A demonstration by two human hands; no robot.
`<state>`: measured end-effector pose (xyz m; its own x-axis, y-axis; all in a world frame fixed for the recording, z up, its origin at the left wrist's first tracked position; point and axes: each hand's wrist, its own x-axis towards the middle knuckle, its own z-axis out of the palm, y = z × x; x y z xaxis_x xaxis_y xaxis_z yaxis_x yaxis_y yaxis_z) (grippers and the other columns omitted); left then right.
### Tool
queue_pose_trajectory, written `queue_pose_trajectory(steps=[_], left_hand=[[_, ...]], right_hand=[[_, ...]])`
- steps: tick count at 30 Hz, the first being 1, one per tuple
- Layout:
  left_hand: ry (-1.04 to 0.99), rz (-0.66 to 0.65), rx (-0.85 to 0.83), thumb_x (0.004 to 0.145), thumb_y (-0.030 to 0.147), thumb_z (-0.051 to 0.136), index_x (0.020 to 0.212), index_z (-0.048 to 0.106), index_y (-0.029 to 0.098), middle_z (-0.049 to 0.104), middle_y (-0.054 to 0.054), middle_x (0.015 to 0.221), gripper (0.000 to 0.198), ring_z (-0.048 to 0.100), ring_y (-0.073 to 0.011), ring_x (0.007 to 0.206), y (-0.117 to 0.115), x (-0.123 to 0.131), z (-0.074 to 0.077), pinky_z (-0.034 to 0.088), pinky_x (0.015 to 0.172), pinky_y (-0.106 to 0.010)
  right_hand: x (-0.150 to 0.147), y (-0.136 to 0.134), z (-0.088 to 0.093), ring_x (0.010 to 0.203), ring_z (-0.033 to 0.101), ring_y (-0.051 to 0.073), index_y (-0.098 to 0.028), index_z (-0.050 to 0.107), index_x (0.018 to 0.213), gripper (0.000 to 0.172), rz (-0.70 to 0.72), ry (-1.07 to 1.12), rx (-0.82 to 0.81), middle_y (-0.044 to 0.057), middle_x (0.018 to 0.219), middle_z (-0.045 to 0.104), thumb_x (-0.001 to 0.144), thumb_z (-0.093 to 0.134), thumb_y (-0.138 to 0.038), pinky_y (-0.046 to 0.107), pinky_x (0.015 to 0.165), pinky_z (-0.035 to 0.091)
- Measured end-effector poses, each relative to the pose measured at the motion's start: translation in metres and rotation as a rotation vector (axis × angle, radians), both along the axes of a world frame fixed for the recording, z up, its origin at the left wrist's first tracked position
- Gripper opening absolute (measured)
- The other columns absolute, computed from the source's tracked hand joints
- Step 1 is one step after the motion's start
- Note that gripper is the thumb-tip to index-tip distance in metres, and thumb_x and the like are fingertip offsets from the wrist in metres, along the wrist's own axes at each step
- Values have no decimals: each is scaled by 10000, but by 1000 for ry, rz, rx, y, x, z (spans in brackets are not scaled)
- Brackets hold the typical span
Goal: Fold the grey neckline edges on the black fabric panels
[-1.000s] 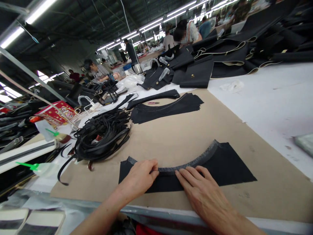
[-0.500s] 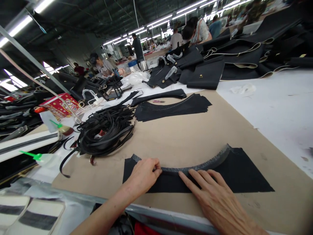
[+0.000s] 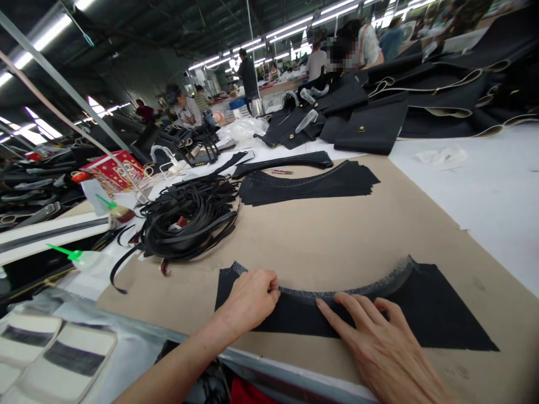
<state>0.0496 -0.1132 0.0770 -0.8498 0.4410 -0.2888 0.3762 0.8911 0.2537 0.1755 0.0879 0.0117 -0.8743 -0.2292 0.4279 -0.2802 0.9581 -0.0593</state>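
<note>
A black panel of fabric or leather point(image 3: 446, 308) with a curved, greyish, rough-looking upper edge lies flat on brown board. Closed in a pinch, my left hand point(image 3: 252, 297) is at the curved edge, left of the middle; the bit between its thumb and fingertips is mostly hidden. My right hand point(image 3: 379, 331) rests on the panel with its fingers spread, the fingertips touching just along the curve. Farther back lies a stack of similar curved black panels point(image 3: 307, 188), with small pink-handled snips or tweezers point(image 3: 282, 171) behind it.
A coil of black strips point(image 3: 185, 224) sits on the left. Beside it are a green-tipped bottle point(image 3: 84, 259) and a red patterned box point(image 3: 113, 171). Black bag parts point(image 3: 374, 120) are heaped at the back right. Several people are at the far tables.
The view has shifted slightly, so the whole scene sits a little differently. Both hands keep nearly the same places on the black panel.
</note>
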Motion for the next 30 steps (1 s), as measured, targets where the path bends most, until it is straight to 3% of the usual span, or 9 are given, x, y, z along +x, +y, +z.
queue_pose_trajectory(steps=[8,12,16,22,30], left_hand=[[-20,-17,34,752,227,493,701,657,227,692,-13,719,172,622,-194,709,0,-2,8,324,583,-276],[-183,1,118,723,241,508,643,623,203,634,7,609,145,579,-147,611,-2,-8,14,327,544,-242],[-320,35,140,686,254,526,635,624,196,581,27,522,125,556,-128,550,-4,-16,8,339,516,-215],[-217,78,80,677,221,538,608,628,196,605,7,543,117,560,-146,566,1,-17,3,319,536,-242],[-99,43,-1,678,227,549,607,646,217,657,-7,619,121,599,-164,627,2,-14,1,321,545,-255]], right_hand=[[-4,2,6,933,549,210,-284,574,1210,583,34,1,-20,39,1019,617,694,489,-26,423,794,369],[-6,3,10,916,548,206,-286,586,1184,585,46,6,-36,25,996,617,676,483,-13,413,786,356],[-7,4,9,906,546,206,-289,589,1174,587,42,-10,-41,16,984,618,665,498,-11,411,790,349],[-6,5,5,918,540,213,-284,584,1185,564,50,-15,-49,17,1007,620,692,505,-22,424,807,342],[-8,3,9,911,545,205,-287,597,1160,563,52,-29,-52,4,1011,635,679,495,-13,410,790,341]])
